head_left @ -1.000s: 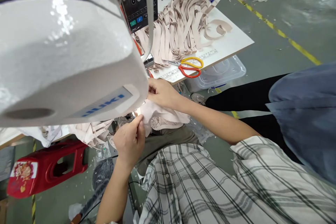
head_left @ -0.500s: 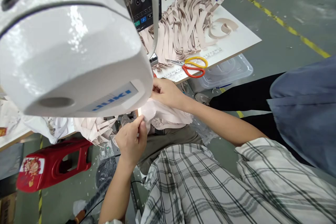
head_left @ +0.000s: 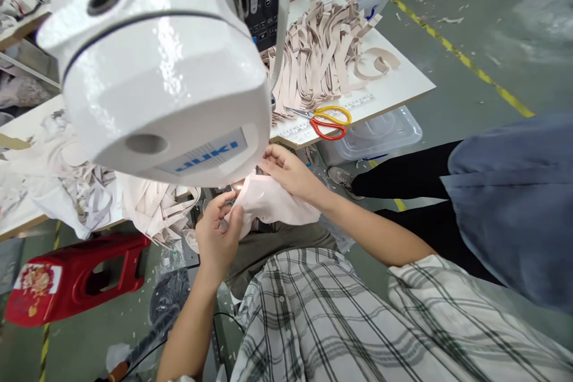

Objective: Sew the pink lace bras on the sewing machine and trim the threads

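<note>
Pale pink fabric (head_left: 280, 203) hangs between my two hands, just below the head of a white JUKI sewing machine (head_left: 170, 95). My left hand (head_left: 219, 233) grips its left edge between thumb and fingers. On the upper right edge of the cloth, my right hand (head_left: 289, 173) has its thumb on top and fingers bent over toward the machine. The needle area is hidden behind the machine head, where a light glows on the cloth. Scissors (head_left: 329, 121) with one yellow and one red handle lie on the table above my right hand.
Beige fabric strips (head_left: 317, 54) are piled on the white table (head_left: 403, 80). More pale straps (head_left: 156, 203) hang over the edge at left. A red stool (head_left: 80, 277) is on the floor at left, a clear plastic bin (head_left: 380, 134) under the table. Another person (head_left: 505, 191) stands at right.
The fabric has been turned and spread, showing a smoother face and a straight upper edge. My left-hand fingers have shifted from a tight pinch to a wider hold. The view has moved slightly.
</note>
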`<state>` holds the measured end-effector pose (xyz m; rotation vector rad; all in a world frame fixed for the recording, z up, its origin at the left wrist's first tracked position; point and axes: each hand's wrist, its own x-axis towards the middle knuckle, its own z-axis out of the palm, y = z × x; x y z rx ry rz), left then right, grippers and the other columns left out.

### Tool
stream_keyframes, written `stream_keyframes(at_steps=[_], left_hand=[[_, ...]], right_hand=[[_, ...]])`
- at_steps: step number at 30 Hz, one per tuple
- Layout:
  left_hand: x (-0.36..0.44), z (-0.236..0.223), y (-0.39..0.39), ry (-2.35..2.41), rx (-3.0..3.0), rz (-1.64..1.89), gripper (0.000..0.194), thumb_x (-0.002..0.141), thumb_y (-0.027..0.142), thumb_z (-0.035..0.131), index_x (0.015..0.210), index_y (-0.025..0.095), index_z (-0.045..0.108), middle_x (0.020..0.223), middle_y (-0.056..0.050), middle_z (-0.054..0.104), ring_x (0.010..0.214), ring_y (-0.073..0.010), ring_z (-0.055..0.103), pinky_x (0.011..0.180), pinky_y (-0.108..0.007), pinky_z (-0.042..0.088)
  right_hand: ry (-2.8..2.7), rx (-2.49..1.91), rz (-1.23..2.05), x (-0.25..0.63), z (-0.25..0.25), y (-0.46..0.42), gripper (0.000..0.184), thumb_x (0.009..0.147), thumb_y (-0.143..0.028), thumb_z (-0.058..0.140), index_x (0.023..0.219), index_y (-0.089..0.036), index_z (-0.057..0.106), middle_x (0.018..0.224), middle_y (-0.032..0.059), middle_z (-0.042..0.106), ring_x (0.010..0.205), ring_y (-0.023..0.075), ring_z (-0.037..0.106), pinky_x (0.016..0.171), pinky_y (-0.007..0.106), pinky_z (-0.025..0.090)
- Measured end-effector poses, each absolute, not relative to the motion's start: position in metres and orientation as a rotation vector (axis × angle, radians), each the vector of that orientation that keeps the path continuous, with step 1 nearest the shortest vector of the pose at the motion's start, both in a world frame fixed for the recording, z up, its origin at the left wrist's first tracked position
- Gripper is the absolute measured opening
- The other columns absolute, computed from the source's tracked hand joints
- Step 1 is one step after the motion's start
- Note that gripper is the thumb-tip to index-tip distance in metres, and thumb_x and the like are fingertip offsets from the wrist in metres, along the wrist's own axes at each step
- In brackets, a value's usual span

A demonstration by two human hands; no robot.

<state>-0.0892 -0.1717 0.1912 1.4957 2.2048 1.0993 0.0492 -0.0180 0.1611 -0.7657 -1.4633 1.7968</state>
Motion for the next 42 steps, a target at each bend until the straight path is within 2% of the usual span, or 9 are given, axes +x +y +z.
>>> stream_keyframes(at_steps=[4,8,12,15,17,24,30,37,42], left_hand=[[-0.094,0.193,-0.18,2.119,1.408,1.09,0.024,0.09,0.033,0.064,0.111,0.022,0.066,0.091,-0.003,0.073,0.069,-0.0119,0.068,0.05,-0.018,0.045],[-0.095,0.188,-0.189,2.186,1.665,0.967,0.025,0.091,0.031,0.063,0.114,0.022,0.064,0.089,-0.003,0.073,0.079,-0.0161,0.069,0.062,-0.024,0.05],[-0.089,0.177,-0.191,2.045,2.236,0.846,0.045,0.082,0.039,0.072,0.118,0.015,0.06,0.103,-0.012,0.071,0.099,-0.0266,0.064,0.088,-0.041,0.049],[-0.086,0.167,-0.187,1.853,2.452,0.683,0.018,0.087,0.028,0.063,0.102,0.017,0.065,0.078,-0.005,0.069,0.078,-0.0211,0.062,0.077,-0.036,0.046],[-0.087,0.163,-0.186,1.831,2.512,0.666,0.008,0.089,0.019,0.057,0.086,0.02,0.064,0.064,0.0,0.063,0.065,-0.0172,0.057,0.069,-0.033,0.042],[-0.09,0.167,-0.186,1.897,2.499,0.9,0.014,0.089,0.015,0.054,0.083,0.022,0.065,0.058,0.002,0.056,0.059,-0.0153,0.051,0.066,-0.031,0.038],[-0.084,0.178,-0.19,1.937,2.009,0.728,0.017,0.088,0.03,0.058,0.088,0.023,0.074,0.062,-0.003,0.064,0.063,-0.0174,0.057,0.065,-0.031,0.04],[-0.069,0.182,-0.219,1.275,0.74,0.748,0.047,0.088,0.058,0.057,0.069,0.017,0.067,0.056,0.0,0.057,0.049,-0.0114,0.049,0.047,-0.024,0.036],[-0.071,0.168,-0.229,1.29,0.386,0.996,0.041,0.073,0.057,0.076,0.085,0.017,0.074,0.07,-0.003,0.068,0.056,-0.014,0.06,0.051,-0.025,0.045]], right_hand=[[-1.062,-0.728,2.177,0.064,0.148,-0.042,0.032,0.084,-0.049,0.068,0.082,-0.02,0.054,0.073,-0.0045,0.049,0.061,0.0077,0.043,0.056,0.021,0.036],[-1.121,-0.697,2.218,0.083,0.142,-0.067,0.028,0.083,-0.043,0.072,0.094,-0.022,0.058,0.074,-0.0051,0.054,0.058,0.0068,0.046,0.054,0.02,0.038],[-1.759,-0.542,1.689,0.102,0.141,-0.093,0.016,0.09,-0.038,0.065,0.09,-0.022,0.064,0.082,0.0008,0.066,0.076,0.014,0.062,0.071,0.028,0.051],[-2.092,-0.198,1.107,0.113,0.137,-0.107,0.006,0.09,-0.024,0.064,0.094,-0.024,0.068,0.087,0.0014,0.071,0.082,0.0151,0.067,0.073,0.028,0.053],[-2.126,-0.057,0.879,0.117,0.133,-0.11,0.012,0.087,-0.017,0.066,0.096,-0.025,0.07,0.088,0.0001,0.072,0.085,0.0148,0.069,0.074,0.027,0.055],[-2.159,-0.067,0.838,0.117,0.129,-0.117,0.009,0.087,-0.018,0.068,0.085,-0.025,0.073,0.087,0.0024,0.073,0.09,0.0181,0.071,0.077,0.032,0.062],[-2.32,-0.207,1.062,0.123,0.125,-0.101,0.011,0.087,-0.024,0.065,0.091,-0.03,0.073,0.094,0.0039,0.074,0.094,0.0214,0.07,0.084,0.038,0.057],[-3.049,-0.808,1.151,0.164,0.048,-0.029,0.052,0.076,-0.003,0.048,0.125,-0.014,0.059,0.126,0.0153,0.062,0.12,0.0267,0.056,0.102,0.038,0.043],[-3.211,-0.938,1.12,0.2,0.0,-0.021,0.056,0.069,0.0,0.053,0.121,-0.016,0.064,0.113,0.0129,0.067,0.103,0.0231,0.063,0.089,0.029,0.045]])
